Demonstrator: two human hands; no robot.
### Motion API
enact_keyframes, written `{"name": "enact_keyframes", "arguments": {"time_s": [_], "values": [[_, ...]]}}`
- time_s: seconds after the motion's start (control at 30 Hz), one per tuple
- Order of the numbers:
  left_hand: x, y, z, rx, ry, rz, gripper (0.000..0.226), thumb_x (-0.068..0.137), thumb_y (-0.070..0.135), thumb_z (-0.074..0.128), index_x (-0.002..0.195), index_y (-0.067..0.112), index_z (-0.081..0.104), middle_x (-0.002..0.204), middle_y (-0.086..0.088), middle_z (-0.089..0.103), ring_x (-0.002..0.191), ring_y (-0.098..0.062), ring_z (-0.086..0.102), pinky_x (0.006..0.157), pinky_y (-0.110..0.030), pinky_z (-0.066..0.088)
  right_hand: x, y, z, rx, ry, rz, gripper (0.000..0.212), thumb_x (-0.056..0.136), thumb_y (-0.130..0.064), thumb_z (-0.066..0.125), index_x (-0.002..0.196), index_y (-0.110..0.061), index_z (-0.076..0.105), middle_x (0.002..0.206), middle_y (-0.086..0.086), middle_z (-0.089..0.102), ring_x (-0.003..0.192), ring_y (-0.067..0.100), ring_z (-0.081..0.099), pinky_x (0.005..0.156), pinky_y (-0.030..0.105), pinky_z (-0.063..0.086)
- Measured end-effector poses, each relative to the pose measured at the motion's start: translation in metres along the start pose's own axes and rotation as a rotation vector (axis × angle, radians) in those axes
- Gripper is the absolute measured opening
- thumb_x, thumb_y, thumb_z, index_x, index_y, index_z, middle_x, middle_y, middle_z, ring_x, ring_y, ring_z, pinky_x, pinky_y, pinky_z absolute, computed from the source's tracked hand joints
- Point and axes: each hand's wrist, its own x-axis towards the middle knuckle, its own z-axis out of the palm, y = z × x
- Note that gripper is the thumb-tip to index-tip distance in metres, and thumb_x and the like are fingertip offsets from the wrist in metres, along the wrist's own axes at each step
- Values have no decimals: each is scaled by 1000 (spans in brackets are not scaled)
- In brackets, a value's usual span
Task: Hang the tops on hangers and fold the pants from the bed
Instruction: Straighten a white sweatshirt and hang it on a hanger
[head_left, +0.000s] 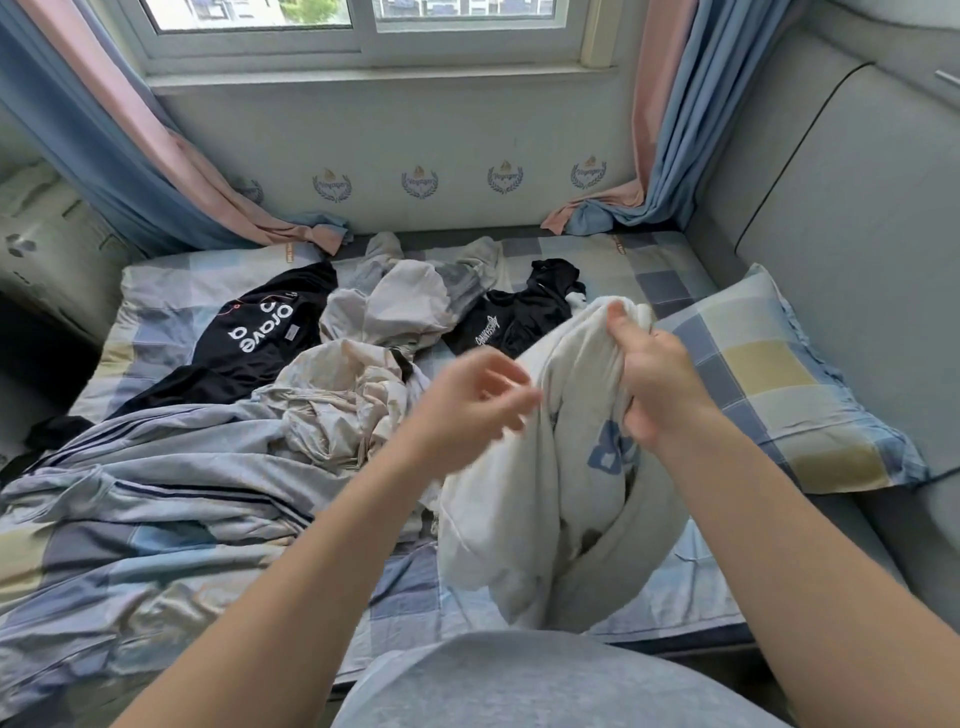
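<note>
white top (566, 467) is being gripped at its bunched upper edge by the right hand (660, 384), hanging above the bed (415, 587); the left hand (467, 410), blurred, is being held beside it, grip unclear.

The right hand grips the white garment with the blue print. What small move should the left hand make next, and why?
Probably the left hand should grasp the white cloth garment with blue print beside the right hand, then both can spread it. It hangs bunched from one grip, so its kind is hard to tell, and the left hand is close, seemingly holding nothing.
</note>
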Motion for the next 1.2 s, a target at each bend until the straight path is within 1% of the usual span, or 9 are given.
{"name": "enact_keyframes", "arguments": {"time_s": [0.1, 0.27, 0.5, 0.63, 0.87, 0.93, 1.0, 1.1, 1.2], "values": [[-2, -18, 33, 124, -278, -147, 54, 86, 42, 75, 129, 15, 57, 120, 0, 66, 106, -15, 65, 97, -36, 53, -3, -9, 4, 117, -15, 43, 45, 100, -41, 55, 128, -6, 58, 112, 13, 73, 99, 24, 73, 83, 41, 60], [6, -57, 66, 133, -8, -164, 91, 62, 64, 78, 136, 26, 41, 134, 7, 55, 124, -13, 53, 104, -37, 46, -21, -23, 12, 289, -62, 97, 37, 103, -36, 52, 125, -7, 58, 112, 13, 71, 94, 23, 73, 66, 38, 60], [12, -69, 58, 165, 112, -96, 23, 97, 35, 61, 107, 16, 68, 103, -2, 72, 98, -22, 64, 75, -30, 46, -34, -41, 14, 306, -162, 40, 34, 101, -32, 56, 122, -6, 59, 112, 13, 73, 99, 25, 72, 70, 39, 61], [9, -61, 37, 129, 222, -93, 40, 103, 38, 51, 81, 5, 59, 65, 4, 54, 68, -21, 50, 62, -35, 36, -23, -36, 4, -47, -264, -24, 40, 100, -27, 56, 128, 1, 57, 118, 17, 71, 108, 29, 69, 98, 46, 53], [15, -41, -1, -249, 484, -268, 29, 102, 21, 52, 74, 20, 61, 73, 6, 60, 69, -11, 55, 58, -11, 44, -18, 5, -2, -321, -346, -22, 17, 100, -19, 57, 114, -15, 65, 112, 4, 75, 106, 27, 70, 94, 43, 54], [16, -45, -5, -373, 483, -337, 22, 94, 29, 57, 84, 15, 70, 83, -5, 71, 82, -23, 67, 81, -31, 58, -19, 28, 0, -412, -370, 32, 16, 100, -19, 59, 112, -11, 65, 109, 7, 75, 101, 27, 72, 89, 42, 55], [16, -50, -7, -487, 501, -389, 40, 80, 39, 59, 101, 8, 72, 98, -16, 74, 95, -36, 71, 89, -54, 57, -22, 52, 3, -525, -447, 83, 18, 97, -23, 63, 112, -12, 64, 111, 7, 73, 98, 21, 70, 81, 35, 56], [15, -41, -11, -660, 545, -438, 37, 90, 33, 59, 113, 5, 67, 106, -19, 72, 89, -33, 70, 78, -42, 58, -26, 89, 4, -732, -544, 145, 55, 87, -39, 74, 133, -20, 51, 132, -1, 58, 118, 15, 58, 86, 27, 51], [18, -30, -14, -834, 582, -449, 32, 98, 27, 57, 119, 5, 65, 117, -20, 69, 100, -33, 69, 88, -42, 56, -26, 123, 10, -925, -528, 89, 108, 60, -67, 77, 150, -29, 29, 149, -6, 36, 139, 18, 35, 112, 39, 37]]}}
